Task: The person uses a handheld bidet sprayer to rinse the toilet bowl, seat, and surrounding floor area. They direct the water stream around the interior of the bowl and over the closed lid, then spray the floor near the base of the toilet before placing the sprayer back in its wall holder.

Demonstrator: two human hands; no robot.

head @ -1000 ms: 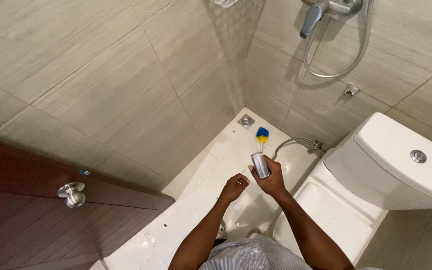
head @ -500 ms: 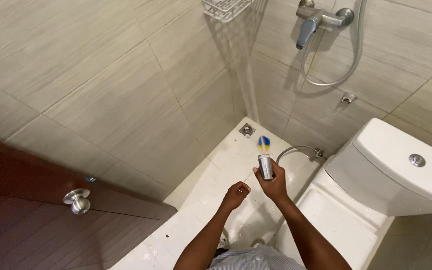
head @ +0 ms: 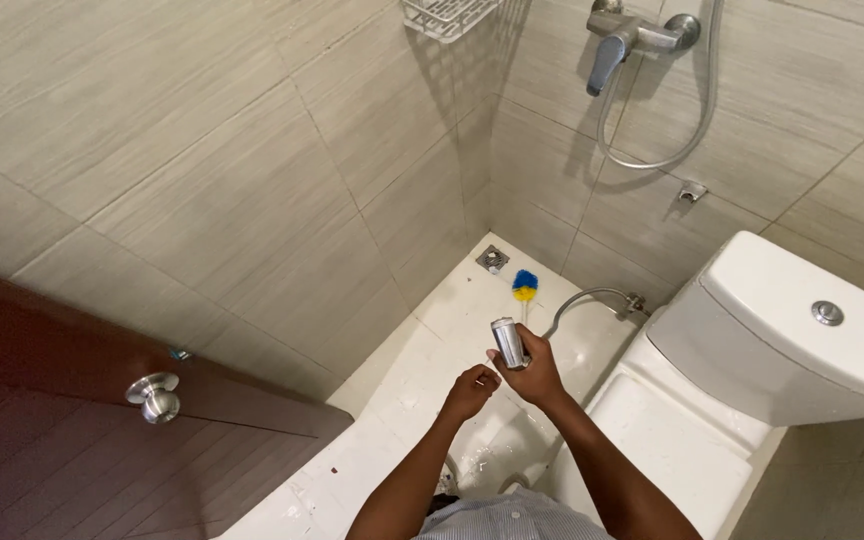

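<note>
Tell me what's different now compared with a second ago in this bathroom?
Little. The right hand holds the silver can throughout, and the left hand has drawn in close beside it. The view has tilted up, so the wire rack and more of the shower mixer now show. The toilet, brush and door stayed put.

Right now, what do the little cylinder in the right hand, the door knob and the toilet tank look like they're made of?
The cylinder in the right hand looks like polished metal: silvery, with bright glints. The door knob seems brushed or satin metal, grey with a soft sheen. The toilet tank looks like glazed white ceramic, smooth and glossy, though plastic can't be ruled out.
</note>
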